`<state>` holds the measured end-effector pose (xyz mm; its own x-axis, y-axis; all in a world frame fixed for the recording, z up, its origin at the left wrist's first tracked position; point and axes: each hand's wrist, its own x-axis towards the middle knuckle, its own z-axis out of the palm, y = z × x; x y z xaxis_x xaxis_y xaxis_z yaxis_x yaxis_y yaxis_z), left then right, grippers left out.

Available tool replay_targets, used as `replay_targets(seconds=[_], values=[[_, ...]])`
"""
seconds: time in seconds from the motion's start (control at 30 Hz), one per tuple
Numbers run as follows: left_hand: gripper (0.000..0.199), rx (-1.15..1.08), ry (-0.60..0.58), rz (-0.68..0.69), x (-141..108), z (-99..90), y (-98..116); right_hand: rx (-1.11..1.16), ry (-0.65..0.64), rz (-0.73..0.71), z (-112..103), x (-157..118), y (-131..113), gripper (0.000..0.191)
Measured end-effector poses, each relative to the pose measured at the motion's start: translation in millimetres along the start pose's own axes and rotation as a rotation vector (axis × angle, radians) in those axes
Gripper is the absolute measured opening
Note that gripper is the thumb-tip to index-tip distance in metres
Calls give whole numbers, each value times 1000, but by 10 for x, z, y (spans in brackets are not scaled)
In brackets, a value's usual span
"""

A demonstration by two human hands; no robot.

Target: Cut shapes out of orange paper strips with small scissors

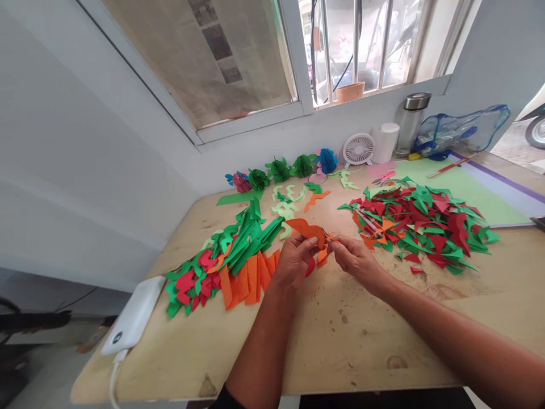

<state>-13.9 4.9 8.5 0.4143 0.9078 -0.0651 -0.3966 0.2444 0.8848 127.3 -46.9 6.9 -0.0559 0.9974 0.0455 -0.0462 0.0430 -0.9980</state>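
My left hand (297,255) pinches an orange piece of paper (313,230) with a wavy, curved edge, held just above the table. Closed around a small pair of scissors (330,236), my right hand (351,258) meets the right end of that paper; the fingers hide most of the scissors. Below the hands lie orange paper scraps (322,258). To the left of my left hand are folded orange paper strips (247,278) and folded green strips (255,241). Red and green cut shapes (191,284) are heaped beyond them.
A large pile of red and green scraps (421,221) lies to the right, beside a light green board (489,196). Along the wall stand paper ornaments (280,169), a small fan (358,150), a white cylinder (385,142) and a bottle (411,128). A power bank (135,315) sits at the left edge.
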Motion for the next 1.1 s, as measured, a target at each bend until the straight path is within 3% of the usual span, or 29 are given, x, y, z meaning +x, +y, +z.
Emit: replay_targets(seconds=[1.1], values=[[22, 44, 26, -2, -14, 32, 13, -375, 81, -148, -54, 7, 84, 31]])
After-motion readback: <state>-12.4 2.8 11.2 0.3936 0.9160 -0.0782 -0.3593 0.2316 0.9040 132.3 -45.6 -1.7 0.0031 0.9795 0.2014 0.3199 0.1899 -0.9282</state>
